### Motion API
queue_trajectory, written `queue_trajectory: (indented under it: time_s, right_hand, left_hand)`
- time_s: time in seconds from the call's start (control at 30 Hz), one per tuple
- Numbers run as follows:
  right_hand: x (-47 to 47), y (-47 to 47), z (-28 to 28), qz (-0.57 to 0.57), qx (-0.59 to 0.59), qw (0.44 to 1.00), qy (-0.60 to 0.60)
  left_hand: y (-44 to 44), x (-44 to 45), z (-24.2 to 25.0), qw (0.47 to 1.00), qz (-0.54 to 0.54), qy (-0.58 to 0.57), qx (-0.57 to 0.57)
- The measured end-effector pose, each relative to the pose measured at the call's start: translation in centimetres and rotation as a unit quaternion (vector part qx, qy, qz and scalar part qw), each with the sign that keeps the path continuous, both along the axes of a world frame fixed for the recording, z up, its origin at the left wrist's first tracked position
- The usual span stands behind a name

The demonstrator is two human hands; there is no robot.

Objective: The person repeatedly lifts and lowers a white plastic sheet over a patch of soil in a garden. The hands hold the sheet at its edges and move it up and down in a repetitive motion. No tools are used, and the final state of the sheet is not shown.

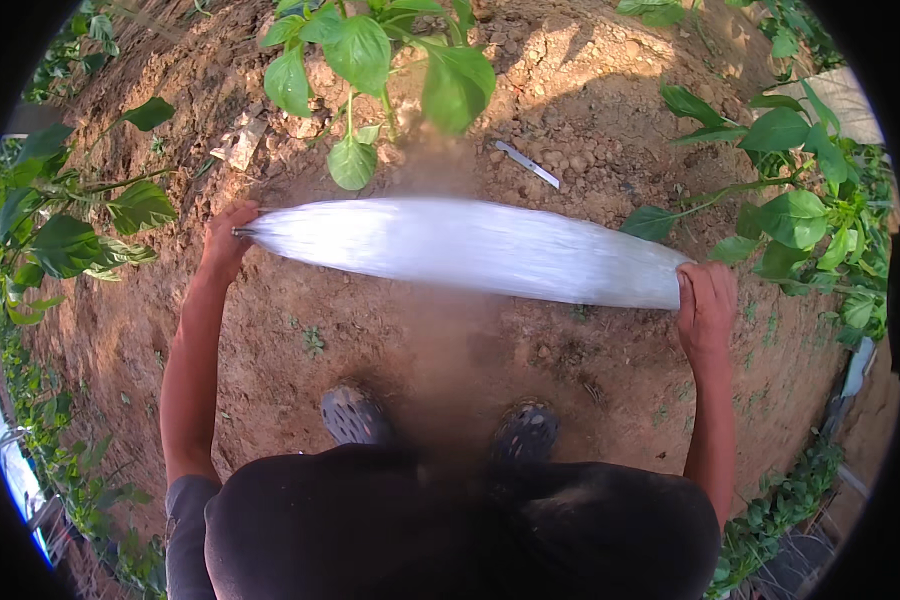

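Note:
A long, shiny whitish sheet or bag, probably plastic, point(450, 244) is stretched crosswise before me above bare soil. Its narrow, gathered left end is pinched in my left hand point(229, 232). The wider right end is gripped by my right hand point(709, 304), with the thumb along its edge. The sheet's middle is blurred, so its folds cannot be told. A leafy green plant point(356, 56) stands just beyond it, and a thin whitish strip point(529, 163) lies on the soil behind its middle.
Leafy plants grow at the left point(64, 240) and right point(795, 217). A dry, pale scrap point(241, 142) rests on the soil near the upper left. My two perforated clogs point(354, 416) stand on the ground below the sheet. Low greenery lines both lower sides.

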State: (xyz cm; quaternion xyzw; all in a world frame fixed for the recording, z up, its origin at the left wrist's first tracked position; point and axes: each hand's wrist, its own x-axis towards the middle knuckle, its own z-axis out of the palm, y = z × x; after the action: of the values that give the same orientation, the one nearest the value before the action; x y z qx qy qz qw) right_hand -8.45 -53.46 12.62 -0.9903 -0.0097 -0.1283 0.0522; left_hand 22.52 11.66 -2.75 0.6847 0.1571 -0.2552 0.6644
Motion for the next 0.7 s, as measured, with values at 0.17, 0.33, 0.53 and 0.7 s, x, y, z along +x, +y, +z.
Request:
queue_trajectory:
  time_s: [0.17,0.33,0.53,0.7]
  right_hand:
    - [-6.3,-19.2,-5.5,-0.169,-0.027,0.985,-0.01]
    - [-13.1,-29.1,-12.7,-0.479,0.289,0.802,0.21]
    - [-13.2,-18.9,-14.4,-0.514,-0.059,0.824,0.231]
    - [-8.9,2.1,-6.8,-0.256,-0.042,0.886,0.384]
  left_hand:
    - [0.3,-4.4,-1.4,0.987,0.145,-0.05,0.039]
    - [-2.4,-11.8,-0.9,0.98,0.182,-0.034,0.076]
    - [-9.6,-20.1,2.7,0.999,0.027,-0.033,-0.003]
    - [-19.5,-25.7,5.1,0.976,-0.203,0.0,-0.077]
